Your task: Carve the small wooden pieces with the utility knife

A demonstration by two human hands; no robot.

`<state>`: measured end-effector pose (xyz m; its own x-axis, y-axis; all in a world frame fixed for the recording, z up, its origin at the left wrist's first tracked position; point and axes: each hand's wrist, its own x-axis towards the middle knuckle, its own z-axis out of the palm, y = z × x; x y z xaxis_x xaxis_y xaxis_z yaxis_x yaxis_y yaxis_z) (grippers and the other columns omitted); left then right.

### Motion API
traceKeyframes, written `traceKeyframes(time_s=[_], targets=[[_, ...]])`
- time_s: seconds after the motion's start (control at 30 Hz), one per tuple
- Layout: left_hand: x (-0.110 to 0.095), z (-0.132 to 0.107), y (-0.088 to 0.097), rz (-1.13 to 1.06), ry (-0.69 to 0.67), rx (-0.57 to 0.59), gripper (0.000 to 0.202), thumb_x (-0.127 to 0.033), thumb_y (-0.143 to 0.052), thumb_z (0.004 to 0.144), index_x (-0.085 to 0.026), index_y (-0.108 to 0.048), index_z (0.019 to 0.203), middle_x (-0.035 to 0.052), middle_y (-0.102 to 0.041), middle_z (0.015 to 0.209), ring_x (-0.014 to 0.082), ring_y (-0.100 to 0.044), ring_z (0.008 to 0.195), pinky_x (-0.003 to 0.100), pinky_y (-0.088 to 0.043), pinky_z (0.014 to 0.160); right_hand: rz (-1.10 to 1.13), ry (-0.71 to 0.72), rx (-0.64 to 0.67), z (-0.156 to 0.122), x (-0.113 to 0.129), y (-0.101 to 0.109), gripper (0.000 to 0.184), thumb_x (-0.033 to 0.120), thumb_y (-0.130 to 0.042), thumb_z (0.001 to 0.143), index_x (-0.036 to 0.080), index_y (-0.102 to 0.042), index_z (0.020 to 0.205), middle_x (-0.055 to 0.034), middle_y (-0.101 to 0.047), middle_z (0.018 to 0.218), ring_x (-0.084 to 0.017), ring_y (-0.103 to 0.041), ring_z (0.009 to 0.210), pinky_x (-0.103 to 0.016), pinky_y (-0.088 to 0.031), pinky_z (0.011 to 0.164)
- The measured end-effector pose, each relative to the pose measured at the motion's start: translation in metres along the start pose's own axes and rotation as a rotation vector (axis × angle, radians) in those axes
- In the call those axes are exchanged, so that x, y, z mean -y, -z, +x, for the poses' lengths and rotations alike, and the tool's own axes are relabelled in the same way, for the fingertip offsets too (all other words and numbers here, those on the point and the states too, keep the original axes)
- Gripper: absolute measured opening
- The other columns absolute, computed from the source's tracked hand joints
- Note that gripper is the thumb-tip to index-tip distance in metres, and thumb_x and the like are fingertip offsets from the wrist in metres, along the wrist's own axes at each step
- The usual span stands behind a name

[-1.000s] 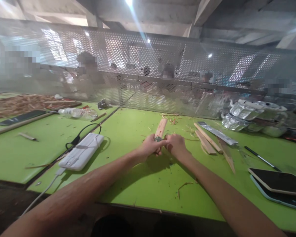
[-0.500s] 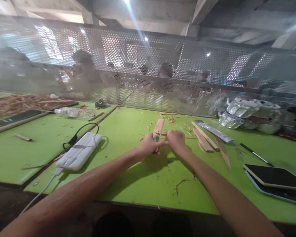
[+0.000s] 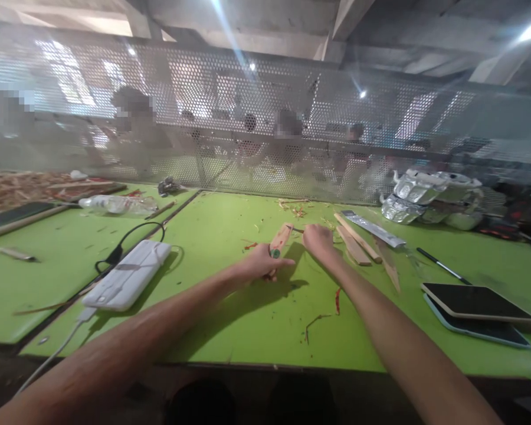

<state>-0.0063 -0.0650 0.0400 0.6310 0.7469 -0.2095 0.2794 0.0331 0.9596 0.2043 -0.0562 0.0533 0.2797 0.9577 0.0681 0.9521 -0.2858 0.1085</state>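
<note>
My left hand (image 3: 260, 265) is closed around the lower end of a flat wooden stick (image 3: 280, 237), holding it tilted up off the green table (image 3: 256, 313). A small green mark shows by my thumb. Just right of the stick's upper end, my right hand (image 3: 318, 241) is closed in a pinch on a small dark tool whose tip touches the wood; I cannot make out what it is. Thin wood shavings (image 3: 314, 323) lie on the table in front of my hands.
Several wooden strips (image 3: 357, 241) and a silver foil strip (image 3: 374, 229) lie right of my hands. A white power bank (image 3: 126, 275) with cables sits left. Two tablets (image 3: 473, 304), a pen (image 3: 440, 265), foil containers (image 3: 429, 195), a plastic bottle (image 3: 117, 204). A perforated metal screen (image 3: 265, 124) stands behind, with people beyond it.
My right hand has moved away from my left, up along the stick toward its far end. The stick now tilts more to the right. A red shaving now lies by my right wrist.
</note>
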Motion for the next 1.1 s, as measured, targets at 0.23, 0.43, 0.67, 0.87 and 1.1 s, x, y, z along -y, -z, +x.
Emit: traceKeyframes(time_s=[0.23,0.43,0.67,0.87,1.1], targets=[[-0.001,-0.006,-0.001,-0.011,-0.019,0.071,0.041,-0.039,-0.093,0.082,-0.018,-0.061,0.098,-0.0072,-0.058,0.06,0.0112,-0.058,0.048,0.02,-0.044,0.041,0.065,-0.165,-0.035,-0.004,-0.031,0.007,0.036,0.004,-0.049,0.099,-0.005,-0.08,0.114,-0.0317,-0.079,0.109,-0.028,-0.076,0.101,-0.028,-0.049,0.076],[-0.01,-0.011,0.009,-0.139,-0.008,0.126,0.046,-0.03,-0.091,0.085,-0.014,-0.057,0.112,-0.0094,-0.055,0.054,0.0076,-0.05,0.043,0.015,-0.037,0.037,0.152,-0.11,-0.038,-0.007,-0.013,0.019,0.035,0.018,-0.053,0.104,0.001,-0.083,0.109,-0.0258,-0.082,0.101,-0.025,-0.077,0.091,-0.027,-0.045,0.066],[-0.004,-0.005,0.012,-0.323,-0.055,0.09,0.035,-0.022,-0.088,0.089,-0.016,-0.058,0.108,-0.0086,-0.056,0.057,0.006,-0.052,0.044,0.013,-0.041,0.039,0.129,0.201,-0.015,-0.033,0.024,0.024,0.032,0.023,-0.057,0.101,0.019,-0.089,0.102,-0.0136,-0.085,0.099,-0.025,-0.078,0.093,-0.027,-0.052,0.077],[-0.004,-0.003,0.018,-0.42,-0.074,0.104,0.022,-0.025,-0.082,0.095,-0.017,-0.062,0.097,-0.0064,-0.058,0.061,0.0043,-0.053,0.046,0.013,-0.04,0.041,0.003,0.217,0.05,-0.045,0.045,0.026,0.031,0.023,-0.058,0.103,0.02,-0.088,0.11,-0.0144,-0.084,0.097,-0.028,-0.079,0.092,-0.031,-0.055,0.076],[0.001,0.005,0.016,-0.553,-0.05,0.171,0.033,-0.035,-0.086,0.093,-0.016,-0.06,0.084,-0.0068,-0.057,0.059,0.002,-0.047,0.044,0.013,-0.035,0.041,0.003,0.159,-0.051,-0.05,0.049,0.026,0.043,0.02,-0.044,0.108,0.011,-0.086,0.104,-0.018,-0.082,0.091,-0.026,-0.078,0.082,-0.03,-0.056,0.071]])
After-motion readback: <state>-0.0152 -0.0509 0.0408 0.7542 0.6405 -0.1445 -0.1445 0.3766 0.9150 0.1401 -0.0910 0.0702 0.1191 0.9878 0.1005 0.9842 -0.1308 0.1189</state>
